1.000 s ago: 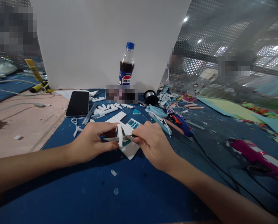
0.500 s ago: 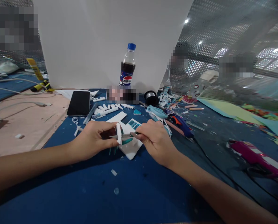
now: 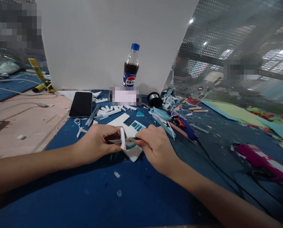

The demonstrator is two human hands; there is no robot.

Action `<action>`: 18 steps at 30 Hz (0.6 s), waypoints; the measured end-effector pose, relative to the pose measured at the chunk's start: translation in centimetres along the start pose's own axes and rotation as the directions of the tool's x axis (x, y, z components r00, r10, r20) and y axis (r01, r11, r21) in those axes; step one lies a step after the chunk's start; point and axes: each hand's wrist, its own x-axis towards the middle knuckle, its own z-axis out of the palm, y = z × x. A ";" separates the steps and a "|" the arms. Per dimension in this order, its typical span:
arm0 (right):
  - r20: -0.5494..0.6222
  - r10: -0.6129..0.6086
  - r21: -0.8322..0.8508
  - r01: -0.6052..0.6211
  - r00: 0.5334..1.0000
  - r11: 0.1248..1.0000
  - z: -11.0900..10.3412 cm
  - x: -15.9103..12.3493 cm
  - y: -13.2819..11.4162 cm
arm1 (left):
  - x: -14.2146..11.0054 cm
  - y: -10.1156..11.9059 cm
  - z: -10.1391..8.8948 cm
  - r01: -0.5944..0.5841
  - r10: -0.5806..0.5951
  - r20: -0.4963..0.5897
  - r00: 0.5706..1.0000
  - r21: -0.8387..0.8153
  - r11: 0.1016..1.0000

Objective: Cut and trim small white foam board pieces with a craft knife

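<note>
My left hand (image 3: pixel 101 139) pinches a small bent white strip (image 3: pixel 122 138) between thumb and fingers. My right hand (image 3: pixel 157 147) is closed on what look like scissors (image 3: pixel 115 141), whose pointed metal blade runs leftward past the strip toward my left fingers. My right fingers hide most of the handle. A curved green part (image 3: pixel 131 146) shows just below the blade; I cannot tell what it belongs to. Under both hands lies a white sheet (image 3: pixel 134 155) with a notched edge and a teal grid of small panels (image 3: pixel 137 126).
Beyond my hands are a black phone (image 3: pixel 81 104), white offcuts (image 3: pixel 108 109), a cola bottle (image 3: pixel 131 68) and a wire spool (image 3: pixel 154 99). To the right lie a blue glue gun (image 3: pixel 185 128) with its cord and a magenta tool (image 3: pixel 262 160). A white board (image 3: pixel 108 38) stands behind.
The white strip has tilted and shifted slightly right, and the blade's angle has changed a little. Both hands keep their grips. The whole view has moved slightly.
</note>
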 end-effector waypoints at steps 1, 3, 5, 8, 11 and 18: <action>-0.001 0.003 0.006 -0.003 1.000 1.000 0.1 0.0 -0.1 | 0.0 0.0 0.0 -0.004 0.004 0.000 1.000 0.013 1.000; 0.000 0.011 0.023 -0.011 1.000 1.000 0.2 -0.1 -0.1 | 0.0 -0.1 0.0 -0.013 0.013 -0.005 1.000 0.058 0.998; 0.005 0.019 0.043 -0.019 1.000 0.999 0.3 -0.1 -0.1 | -0.1 -0.2 0.0 -0.021 0.023 -0.016 1.000 0.111 0.994; 0.015 0.021 0.080 -0.022 1.000 0.997 0.2 0.0 0.1 | -0.2 -0.2 0.0 -0.048 0.053 -0.035 0.998 0.139 0.989; 0.029 -0.009 0.126 0.005 1.000 0.992 -0.1 0.2 0.5 | -0.2 -0.2 -0.2 -0.086 0.092 -0.037 0.995 0.144 0.986; 0.026 -0.090 0.171 0.084 0.996 0.982 -0.3 0.4 1.5 | -0.3 -0.1 -0.4 -0.114 0.122 -0.036 0.992 0.184 0.976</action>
